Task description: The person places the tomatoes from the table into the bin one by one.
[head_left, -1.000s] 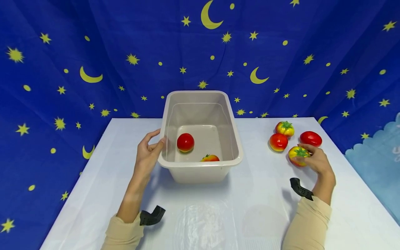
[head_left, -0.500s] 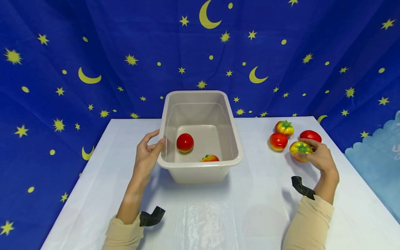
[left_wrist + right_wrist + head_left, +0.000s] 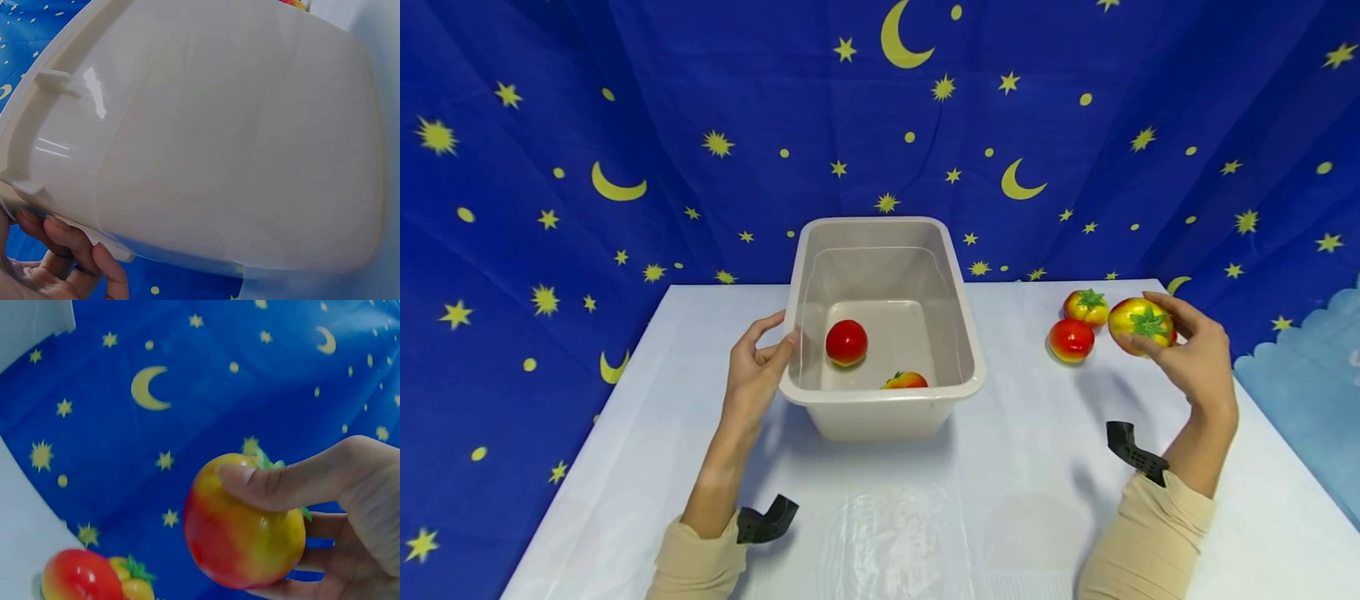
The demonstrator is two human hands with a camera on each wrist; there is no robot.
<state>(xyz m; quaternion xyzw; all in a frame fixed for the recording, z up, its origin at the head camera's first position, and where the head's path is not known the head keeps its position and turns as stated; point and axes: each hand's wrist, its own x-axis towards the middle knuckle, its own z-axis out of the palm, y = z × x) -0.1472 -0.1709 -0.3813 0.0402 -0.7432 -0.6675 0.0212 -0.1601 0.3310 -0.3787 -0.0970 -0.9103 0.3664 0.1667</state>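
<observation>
Raised above the table at the right, a yellow-and-red toy tomato (image 3: 1138,323) with green leaves is held between the thumb and fingers of my right hand (image 3: 1198,354). The right wrist view shows the thumb across the top of this tomato (image 3: 244,531). My left hand (image 3: 752,367) grips the left rim of a light grey plastic bin (image 3: 880,417), thumb at the rim. In the left wrist view, curled fingers (image 3: 72,244) lie by the bin's outer wall (image 3: 237,137). Inside the bin are a red tomato (image 3: 846,342) and a red-yellow one (image 3: 907,381), partly hidden by the front rim.
Left of the held tomato, a leafed yellow-red tomato (image 3: 1086,307) and a red one (image 3: 1071,341) sit close together on the white table (image 3: 1030,467). Another red piece is mostly hidden behind the right hand. A blue star-and-moon curtain (image 3: 760,100) hangs behind.
My right hand has lifted the leafed tomato off the table, up and slightly right, now covering most of the red piece behind it. My left hand and the bin stay put.
</observation>
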